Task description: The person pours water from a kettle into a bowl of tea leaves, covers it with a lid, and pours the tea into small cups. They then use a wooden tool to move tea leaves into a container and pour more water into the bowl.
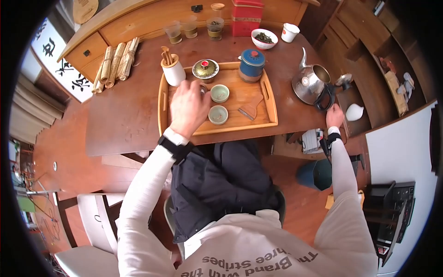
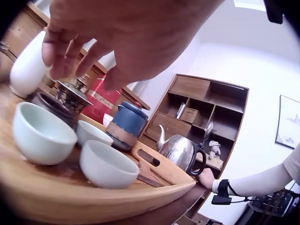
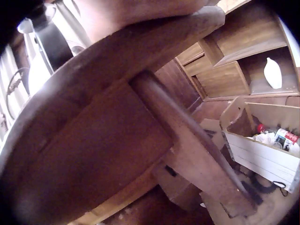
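Note:
My left hand (image 1: 188, 107) hangs over the left half of a wooden tray (image 1: 161, 124), fingers loosely bent downward and holding nothing. Below it in the left wrist view stand a pale green teacup (image 2: 44, 136) and a dark cup (image 2: 55, 107); the head view hides that green cup behind the hand. Two more green teacups, a far one (image 1: 220, 93) and a near one (image 1: 218, 115), are just right of the fingers. At the table's right edge rests my right hand (image 1: 335, 116), loosely curled beside the black handle of a steel kettle (image 1: 308, 87).
On the tray stand a white tool holder (image 1: 174, 74), a lidded bowl (image 1: 205, 69), a blue teapot (image 1: 252, 64) and a flat brush (image 1: 252, 108). Behind are a tea-leaf bowl (image 1: 264, 39), a red box (image 1: 246, 21) and glasses; bamboo scrolls (image 1: 116, 62) lie left.

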The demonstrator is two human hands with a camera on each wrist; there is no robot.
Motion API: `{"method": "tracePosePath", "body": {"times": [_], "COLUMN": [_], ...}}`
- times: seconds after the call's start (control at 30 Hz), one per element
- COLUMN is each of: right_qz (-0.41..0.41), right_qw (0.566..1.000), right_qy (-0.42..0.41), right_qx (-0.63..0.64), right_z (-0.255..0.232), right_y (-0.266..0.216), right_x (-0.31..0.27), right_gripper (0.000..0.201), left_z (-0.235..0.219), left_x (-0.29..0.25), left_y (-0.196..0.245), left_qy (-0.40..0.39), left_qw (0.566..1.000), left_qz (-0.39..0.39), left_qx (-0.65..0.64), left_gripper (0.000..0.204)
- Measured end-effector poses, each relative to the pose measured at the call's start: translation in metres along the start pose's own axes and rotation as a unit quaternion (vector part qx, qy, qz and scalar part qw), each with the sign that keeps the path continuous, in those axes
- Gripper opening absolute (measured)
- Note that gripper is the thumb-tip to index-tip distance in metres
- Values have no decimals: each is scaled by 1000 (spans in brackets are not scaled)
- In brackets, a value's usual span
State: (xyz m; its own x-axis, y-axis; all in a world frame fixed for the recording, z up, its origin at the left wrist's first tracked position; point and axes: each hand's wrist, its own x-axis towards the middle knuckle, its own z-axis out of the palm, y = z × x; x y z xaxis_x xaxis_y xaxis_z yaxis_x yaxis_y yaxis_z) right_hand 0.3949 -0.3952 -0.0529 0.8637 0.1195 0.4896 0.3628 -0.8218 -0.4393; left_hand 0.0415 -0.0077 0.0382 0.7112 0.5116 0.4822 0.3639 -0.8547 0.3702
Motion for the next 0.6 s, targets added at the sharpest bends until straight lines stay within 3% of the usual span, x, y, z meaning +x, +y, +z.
{"method": "tracePosePath", "body": {"times": [0.1, 0.13, 0.17, 0.27, 0.4, 0.5, 0.6], "right_qz": [0, 2, -8, -22, -24, 2, -7], "right_qw": [1000, 1000, 1000, 998, 998, 999, 999], "right_qy": [0, -7, -11, 26, 34, 11, 7], "right_qx": [-9, -15, -17, -52, -41, -47, -41], "right_z": [0, 2, 5, 10, 10, 13, 11], "right_y": [0, 4, 8, 8, 6, 16, 15], "right_x": [1, 2, 2, 4, 4, 7, 4], "right_gripper": [32, 33, 33, 25, 23, 33, 31], "left_z": [-18, -21, -20, -32, -18, -15, -12], "left_x": [-21, -23, -29, -28, -29, -26, -24], "left_y": [-30, -42, -48, -49, -45, -33, -29], "left_qy": [-76, -145, -142, -258, -251, -249, -257], "left_qw": [990, 976, 975, 947, 951, 951, 943], "left_qz": [-121, -160, -171, -168, -147, -139, -172], "left_qx": [-2, -26, -30, -96, -107, -117, -124], "left_gripper": [44, 67, 67, 106, 106, 109, 109]}}
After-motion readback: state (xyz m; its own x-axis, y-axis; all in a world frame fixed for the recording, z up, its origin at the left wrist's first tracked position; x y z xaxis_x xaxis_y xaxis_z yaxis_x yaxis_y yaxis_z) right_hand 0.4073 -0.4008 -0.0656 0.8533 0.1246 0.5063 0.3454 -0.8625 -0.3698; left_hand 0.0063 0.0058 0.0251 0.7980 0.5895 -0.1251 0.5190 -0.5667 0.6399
